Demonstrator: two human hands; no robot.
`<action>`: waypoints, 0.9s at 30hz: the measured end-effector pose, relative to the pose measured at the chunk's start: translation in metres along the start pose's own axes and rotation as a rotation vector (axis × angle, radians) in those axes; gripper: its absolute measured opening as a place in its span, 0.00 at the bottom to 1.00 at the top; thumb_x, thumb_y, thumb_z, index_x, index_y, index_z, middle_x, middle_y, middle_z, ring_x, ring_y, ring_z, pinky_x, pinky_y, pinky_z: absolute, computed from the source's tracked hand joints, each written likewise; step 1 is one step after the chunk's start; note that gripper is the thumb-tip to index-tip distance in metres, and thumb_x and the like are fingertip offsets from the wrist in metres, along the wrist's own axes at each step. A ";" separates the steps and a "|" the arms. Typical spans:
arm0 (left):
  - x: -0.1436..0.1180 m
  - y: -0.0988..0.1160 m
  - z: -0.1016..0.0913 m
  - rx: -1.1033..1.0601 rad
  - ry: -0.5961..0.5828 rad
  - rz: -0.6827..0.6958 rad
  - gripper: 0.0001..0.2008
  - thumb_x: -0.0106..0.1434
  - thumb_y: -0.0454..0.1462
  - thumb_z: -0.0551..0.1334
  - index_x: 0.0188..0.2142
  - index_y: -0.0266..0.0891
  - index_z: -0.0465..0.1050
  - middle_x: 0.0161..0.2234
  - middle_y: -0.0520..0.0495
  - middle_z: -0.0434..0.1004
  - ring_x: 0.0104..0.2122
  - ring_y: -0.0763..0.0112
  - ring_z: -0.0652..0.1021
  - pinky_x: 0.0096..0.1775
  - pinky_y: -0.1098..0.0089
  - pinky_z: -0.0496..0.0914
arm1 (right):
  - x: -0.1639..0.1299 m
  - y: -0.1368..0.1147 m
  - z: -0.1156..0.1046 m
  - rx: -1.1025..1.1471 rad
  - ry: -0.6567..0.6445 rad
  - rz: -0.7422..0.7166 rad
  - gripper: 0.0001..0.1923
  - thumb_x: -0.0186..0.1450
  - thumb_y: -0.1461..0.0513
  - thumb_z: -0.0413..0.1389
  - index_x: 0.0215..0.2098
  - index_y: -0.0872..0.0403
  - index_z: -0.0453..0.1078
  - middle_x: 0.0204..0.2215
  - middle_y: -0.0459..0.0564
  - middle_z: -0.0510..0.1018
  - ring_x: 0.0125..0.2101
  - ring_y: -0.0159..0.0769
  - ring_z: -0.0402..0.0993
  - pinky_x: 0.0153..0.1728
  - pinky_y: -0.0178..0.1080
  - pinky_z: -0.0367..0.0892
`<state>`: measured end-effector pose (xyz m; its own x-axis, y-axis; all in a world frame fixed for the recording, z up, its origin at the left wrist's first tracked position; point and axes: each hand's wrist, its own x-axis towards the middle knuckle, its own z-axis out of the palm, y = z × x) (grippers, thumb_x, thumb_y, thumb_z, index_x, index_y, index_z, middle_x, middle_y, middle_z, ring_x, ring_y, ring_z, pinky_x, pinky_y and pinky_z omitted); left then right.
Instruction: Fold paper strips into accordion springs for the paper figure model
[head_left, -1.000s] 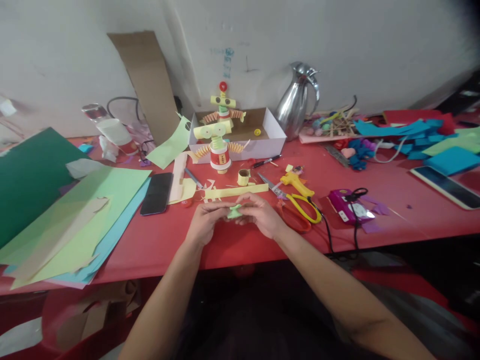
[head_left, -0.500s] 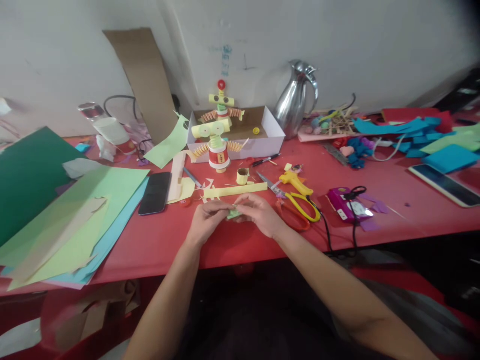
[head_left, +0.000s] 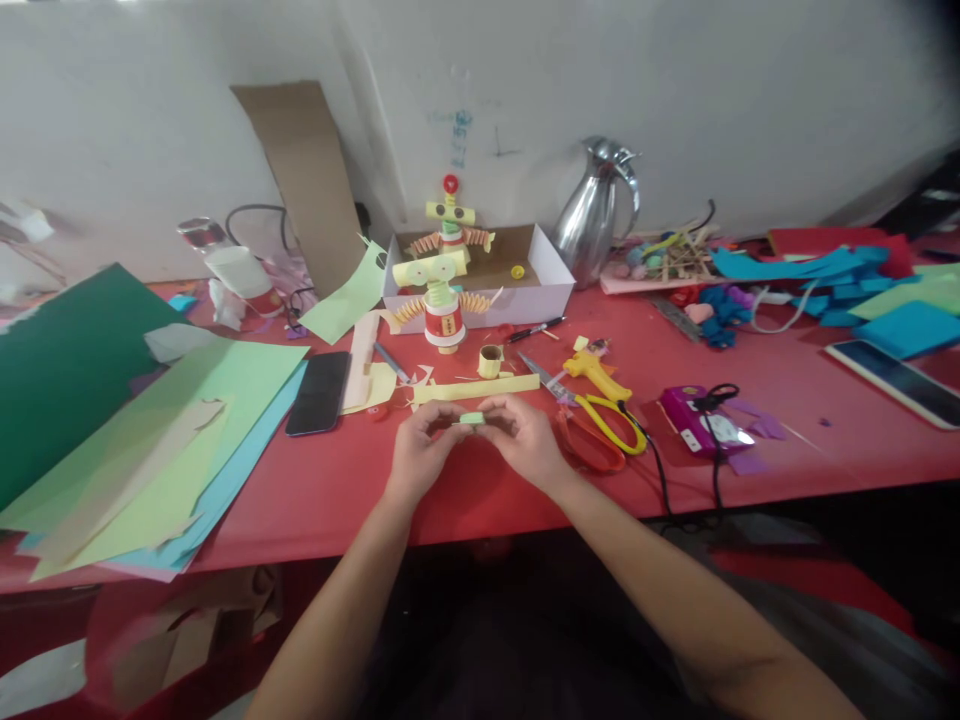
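The small green piece [head_left: 472,418] now lies more level and shows more fully, the fingers of the right hand [head_left: 529,445] covering less of it than half a second earlier. It sits between the two hands, over the near part of the red surface [head_left: 465,500]; whether it touches down is unclear. The left hand [head_left: 420,450] pinches one end, the right hand the other. It looks like folded paper: probably light, soft and easily creased, best taken gently by its ends. Just beyond, the yellow strip [head_left: 487,386], paper ring [head_left: 490,362] and scissors [head_left: 568,396] appear unmoved.
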<state>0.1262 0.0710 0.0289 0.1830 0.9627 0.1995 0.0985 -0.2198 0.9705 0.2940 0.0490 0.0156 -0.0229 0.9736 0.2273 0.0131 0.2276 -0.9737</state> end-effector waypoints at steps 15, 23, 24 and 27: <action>-0.007 0.005 0.003 0.081 0.011 0.225 0.06 0.57 0.36 0.67 0.36 0.43 0.78 0.34 0.47 0.78 0.35 0.67 0.76 0.41 0.68 0.69 | -0.006 -0.013 0.000 -0.140 0.030 -0.148 0.05 0.63 0.57 0.60 0.32 0.49 0.75 0.29 0.46 0.80 0.30 0.39 0.75 0.37 0.41 0.71; -0.005 0.008 0.007 0.144 0.069 0.192 0.05 0.53 0.36 0.70 0.32 0.44 0.79 0.30 0.50 0.78 0.31 0.67 0.75 0.39 0.68 0.68 | -0.004 -0.011 0.003 -0.071 0.051 -0.113 0.06 0.63 0.56 0.60 0.34 0.49 0.71 0.30 0.47 0.78 0.31 0.39 0.74 0.36 0.41 0.70; -0.004 0.008 0.006 0.160 0.077 0.200 0.04 0.53 0.36 0.69 0.31 0.44 0.79 0.29 0.50 0.78 0.31 0.67 0.75 0.38 0.68 0.68 | -0.004 -0.011 0.004 -0.059 0.040 -0.105 0.07 0.63 0.56 0.60 0.34 0.49 0.71 0.30 0.47 0.77 0.31 0.38 0.74 0.36 0.40 0.70; -0.001 0.005 0.001 0.217 0.056 0.231 0.02 0.55 0.35 0.67 0.28 0.44 0.79 0.28 0.50 0.77 0.30 0.68 0.74 0.37 0.69 0.67 | -0.005 -0.013 0.004 -0.069 -0.013 -0.107 0.06 0.65 0.56 0.57 0.36 0.50 0.70 0.30 0.47 0.77 0.31 0.37 0.74 0.35 0.40 0.70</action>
<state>0.1278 0.0691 0.0333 0.1710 0.8891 0.4246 0.2684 -0.4566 0.8482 0.2902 0.0416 0.0268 -0.0404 0.9434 0.3293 0.0788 0.3315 -0.9402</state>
